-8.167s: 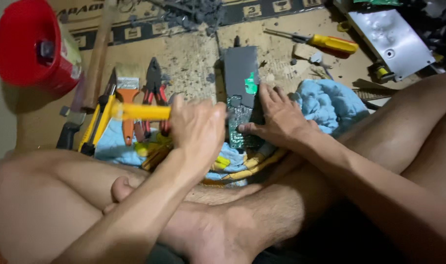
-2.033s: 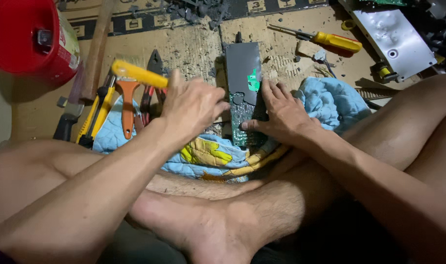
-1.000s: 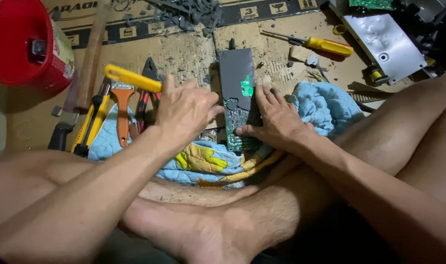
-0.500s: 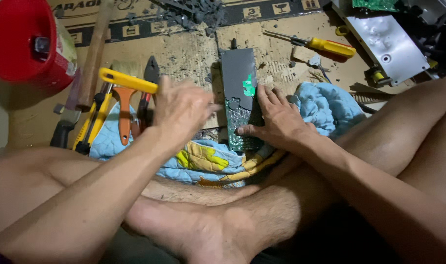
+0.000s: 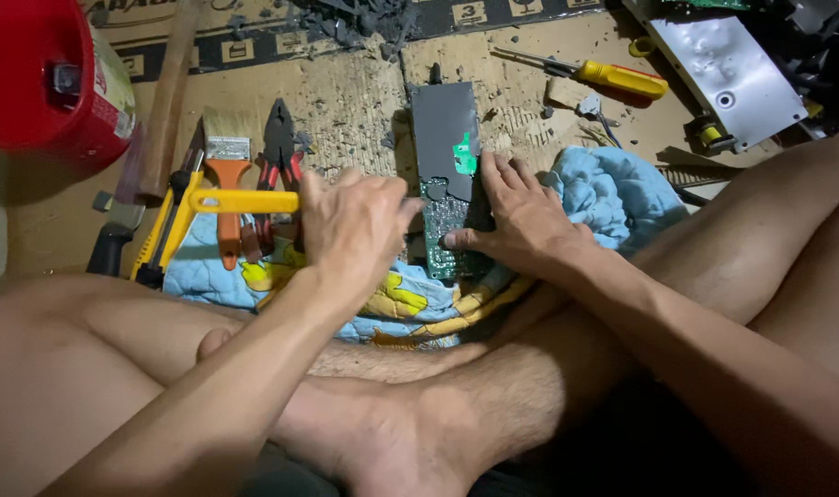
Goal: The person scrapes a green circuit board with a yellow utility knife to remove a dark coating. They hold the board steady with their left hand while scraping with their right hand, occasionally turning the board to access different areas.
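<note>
Seen from above, a person sits cross-legged on a floor covered with brown cardboard (image 5: 346, 101). The left hand (image 5: 355, 235) is closed around a yellow-handled tool (image 5: 244, 201), whose handle sticks out to the left; its working end is hidden behind the hand, so I cannot tell what kind of tool it is. The right hand (image 5: 520, 221) lies spread flat, fingers pressing down on a long dark circuit board (image 5: 447, 175) with green patches. The board rests lengthwise between the two hands, its near end on a blue patterned cloth (image 5: 392, 299) draped over the legs.

The step looks like working the tool against the near left edge of the board. To do it well, keep the right hand pressing firmly so the board cannot slide, keep those fingers clear of the tool's path, and use short, controlled strokes.

To the left lie a paintbrush (image 5: 226, 175), red-handled pliers (image 5: 279, 152), a wooden hammer handle (image 5: 166, 101) and a red can (image 5: 46, 78). A yellow screwdriver (image 5: 613, 78) and a metal plate (image 5: 723, 64) lie beyond.
</note>
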